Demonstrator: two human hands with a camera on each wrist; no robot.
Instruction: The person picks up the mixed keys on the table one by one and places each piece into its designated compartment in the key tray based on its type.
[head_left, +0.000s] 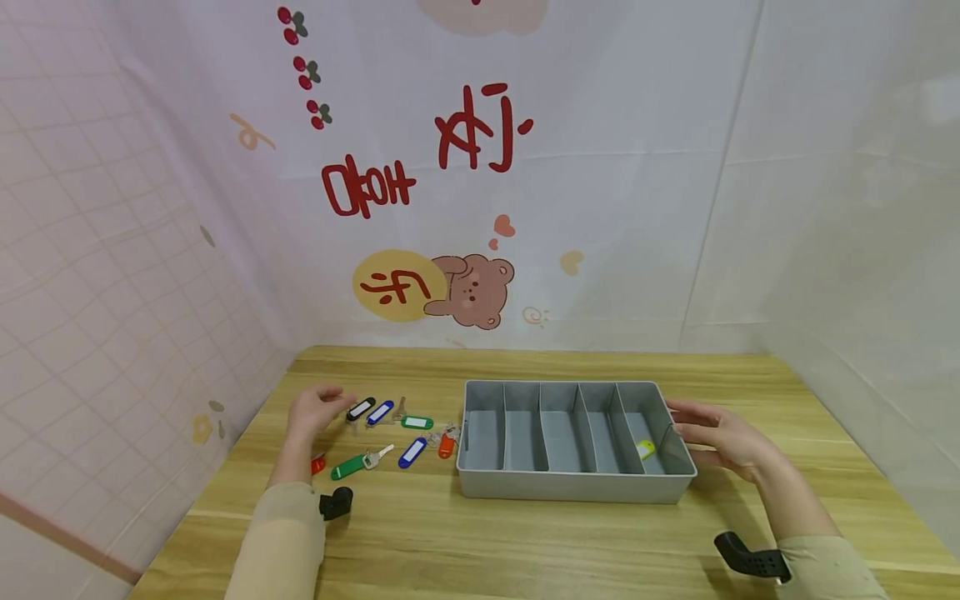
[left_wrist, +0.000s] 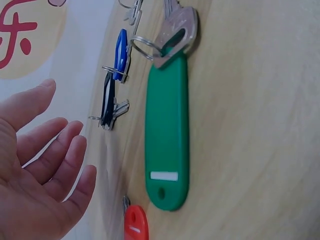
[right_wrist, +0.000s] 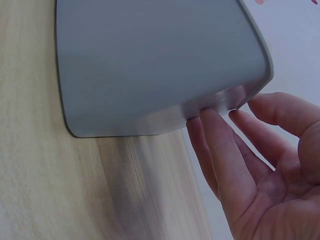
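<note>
My left hand (head_left: 317, 412) hovers at the left of the table, fingers relaxed and holding nothing, its fingertips near a key with a black tag (head_left: 362, 408). A key with a blue tag (head_left: 381, 412) lies just right of that one. Closer to the left wrist camera is a key with a green tag (left_wrist: 167, 130), and a red tag (left_wrist: 136, 222) shows below it. My right hand (head_left: 723, 437) touches the right end wall of a grey divided box (head_left: 570, 486), with fairly straight fingers. In the right wrist view its fingertips rest at that wall (right_wrist: 160, 60).
A yellow-green tag (head_left: 646, 449) lies in the box's rightmost compartment. Left of the box are another blue tag (head_left: 412, 452), an orange-red tag (head_left: 446, 446) with keys and a second green tag (head_left: 417, 422). A printed curtain (head_left: 615, 208) hangs behind the wooden table (head_left: 420, 550).
</note>
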